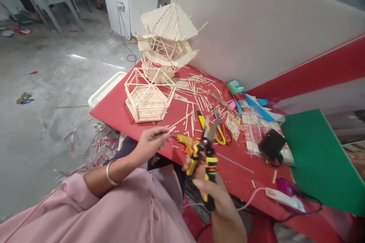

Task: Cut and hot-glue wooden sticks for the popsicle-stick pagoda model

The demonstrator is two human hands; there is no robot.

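Between the fingertips of my left hand [151, 142] is a thin wooden stick [177, 124], its far end pointing up and right. My right hand [212, 184] is wrapped round yellow-and-black handled cutters [205, 148], whose blades stand apart and point up. Just beyond my left hand sits a hexagonal stick frame [149, 102] with a slatted base. Behind it rises a pagoda-like stick model [168, 38] with tiered roofs. A yellow glue gun [186, 142] lies on the red table, partly hidden behind the cutters.
Loose sticks [196, 89] are scattered over the red table [114, 110]. Scissors [221, 129], packs of sticks [253, 133], a black box-like object [272, 144] and a green board [322, 163] lie to the right. A cabled white power strip [285, 199] rests near the front edge. Plastic scraps litter the floor.
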